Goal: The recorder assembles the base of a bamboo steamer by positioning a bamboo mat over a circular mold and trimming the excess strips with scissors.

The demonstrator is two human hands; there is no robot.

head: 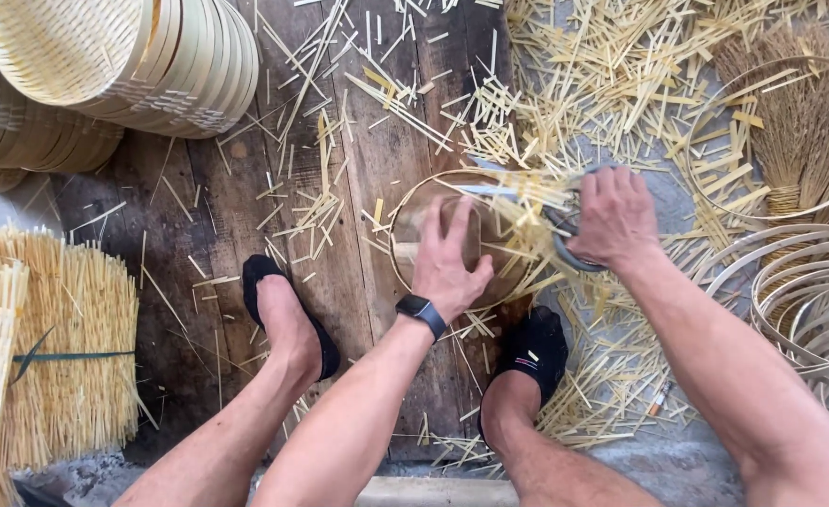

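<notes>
My left hand lies flat, fingers spread, on a round bamboo tray that rests on a wooden block between my feet. A black watch sits on that wrist. My right hand grips the handles of large shears, whose blades reach left across the tray's far rim among sticking-out bamboo strips. Cut strip ends lie around the tray.
Stacked finished bamboo trays stand at the top left. Bundled woven mats lie at the left. Bamboo hoops and a straw broom are at the right. Offcuts litter the wooden boards and floor. My feet wear black socks.
</notes>
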